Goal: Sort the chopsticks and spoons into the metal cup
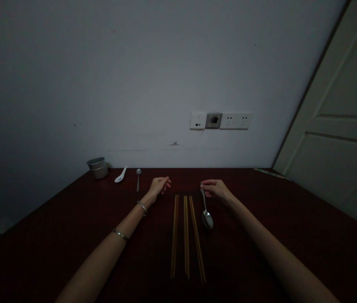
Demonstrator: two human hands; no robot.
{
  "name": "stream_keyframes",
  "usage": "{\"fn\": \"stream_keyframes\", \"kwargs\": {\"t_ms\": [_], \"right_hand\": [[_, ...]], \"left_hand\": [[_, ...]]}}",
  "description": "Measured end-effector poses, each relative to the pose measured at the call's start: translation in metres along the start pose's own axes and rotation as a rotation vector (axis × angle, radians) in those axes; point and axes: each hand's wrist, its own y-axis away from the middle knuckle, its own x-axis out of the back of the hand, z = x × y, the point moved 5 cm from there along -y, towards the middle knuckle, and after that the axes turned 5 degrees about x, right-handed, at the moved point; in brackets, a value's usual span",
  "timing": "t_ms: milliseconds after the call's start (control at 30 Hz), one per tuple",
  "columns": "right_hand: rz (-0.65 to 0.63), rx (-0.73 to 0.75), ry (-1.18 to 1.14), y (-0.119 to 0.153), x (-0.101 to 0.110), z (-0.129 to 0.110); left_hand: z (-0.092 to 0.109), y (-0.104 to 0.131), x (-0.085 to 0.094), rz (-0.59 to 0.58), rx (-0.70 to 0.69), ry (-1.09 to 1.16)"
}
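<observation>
The right hand (215,188) pinches the large spoon (207,219) by its handle end (leaving the bowl untouched); the left hand (158,186) curls loosely, seemingly empty

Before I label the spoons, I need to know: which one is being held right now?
The metal spoon beside the chopsticks: the right hand grips its handle end, while the other two lie untouched.
</observation>
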Motion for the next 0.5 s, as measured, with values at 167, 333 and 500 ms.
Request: {"fn": "stream_keyframes", "kwargs": {"t_ms": [167,333,500], "right_hand": [[-0.070,-0.035,0.058,-0.002,-0.009,0.011],[-0.122,-0.082,0.136,0.000,-0.016,0.015],[-0.193,-0.121,0.246,0.004,-0.017,0.016]], "left_hand": [[-0.010,0.001,0.002,-0.001,0.065,0.021],[-0.013,-0.001,0.002,-0.009,0.058,0.002],[-0.014,0.000,0.002,-0.034,0.050,-0.002]]}}
